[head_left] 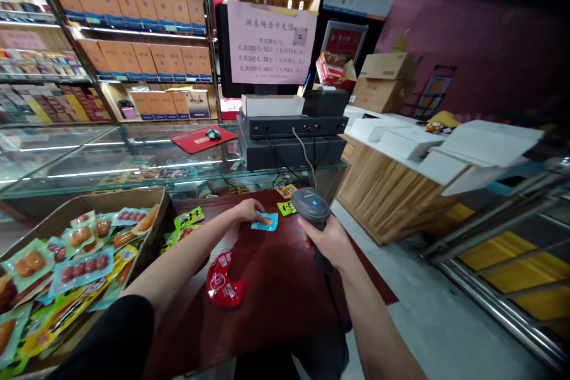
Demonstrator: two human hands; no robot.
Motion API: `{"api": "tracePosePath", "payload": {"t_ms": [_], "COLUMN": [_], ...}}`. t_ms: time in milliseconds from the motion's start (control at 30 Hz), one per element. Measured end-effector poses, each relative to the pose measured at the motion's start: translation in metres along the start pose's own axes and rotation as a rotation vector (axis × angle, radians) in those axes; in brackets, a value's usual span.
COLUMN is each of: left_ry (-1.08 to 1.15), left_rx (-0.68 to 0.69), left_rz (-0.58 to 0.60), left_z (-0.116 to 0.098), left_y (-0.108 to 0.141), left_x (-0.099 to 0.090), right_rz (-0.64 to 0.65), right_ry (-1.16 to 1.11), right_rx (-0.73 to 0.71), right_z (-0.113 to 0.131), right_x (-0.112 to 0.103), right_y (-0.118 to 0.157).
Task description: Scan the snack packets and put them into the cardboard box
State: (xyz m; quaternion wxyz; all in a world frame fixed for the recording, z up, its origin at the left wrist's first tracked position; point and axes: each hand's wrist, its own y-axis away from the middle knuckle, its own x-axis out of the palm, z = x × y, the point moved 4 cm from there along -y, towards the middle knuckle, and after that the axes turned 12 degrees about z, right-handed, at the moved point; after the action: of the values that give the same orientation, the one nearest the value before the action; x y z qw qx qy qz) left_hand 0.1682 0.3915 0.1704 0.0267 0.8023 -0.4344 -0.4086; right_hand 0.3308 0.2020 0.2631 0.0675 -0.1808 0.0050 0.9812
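Note:
My right hand (333,242) is wrapped round the handle of a grey barcode scanner (310,205), whose top shows a small blue light. The scanner is held above the right side of a dark red table (271,285), its cord hanging down. My left hand (249,210) pinches the near-left edge of a small blue snack packet (268,222) on the table; the fingertips are partly hidden. Just beyond the scanner lie a green packet (286,208) and a yellow packet (287,191). A curved, glossy red packet (224,282) lies nearer to me.
A cardboard box (162,197) full of sealed snack packets stands at the left, with several green packets (189,218) beside it. Beyond the table are a glass counter (196,175), a black cash drawer (291,151) and a monitor bearing a paper sign (271,41). Metal rails (499,291) stand right.

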Motion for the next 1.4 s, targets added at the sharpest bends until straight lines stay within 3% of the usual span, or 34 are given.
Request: {"api": "tracePosePath", "payload": {"t_ms": [100,167,400,633,767,933,1400], "left_ry": [0.029,0.144,0.891,1.145,1.167,1.083,1.138], "left_rx": [-0.021,-0.008,0.099,0.237,0.273,0.265,0.244], "left_rz": [0.121,0.102,-0.271,-0.508,-0.582,-0.536,-0.499], "left_z": [0.012,0.023,0.066,0.1,0.11,0.106,0.114], "left_y": [0.031,0.053,0.133,0.195,0.21,0.222,0.218], "left_x": [-0.009,-0.02,-0.071,-0.091,-0.099,-0.104,-0.105], "right_rz": [0.043,0.083,0.219,0.365,0.405,0.454,0.459], "right_ry": [0.004,-0.005,-0.09,-0.042,-0.051,-0.047,-0.038], "right_rx": [-0.024,-0.035,-0.013,-0.104,-0.117,-0.136,-0.145], "right_z": [0.004,0.009,0.031,0.059,0.07,0.07,0.076], "right_x": [0.018,0.035,0.107,0.173,0.198,0.215,0.217], "right_y": [-0.002,-0.004,-0.012,-0.013,-0.011,-0.009,-0.001]}}
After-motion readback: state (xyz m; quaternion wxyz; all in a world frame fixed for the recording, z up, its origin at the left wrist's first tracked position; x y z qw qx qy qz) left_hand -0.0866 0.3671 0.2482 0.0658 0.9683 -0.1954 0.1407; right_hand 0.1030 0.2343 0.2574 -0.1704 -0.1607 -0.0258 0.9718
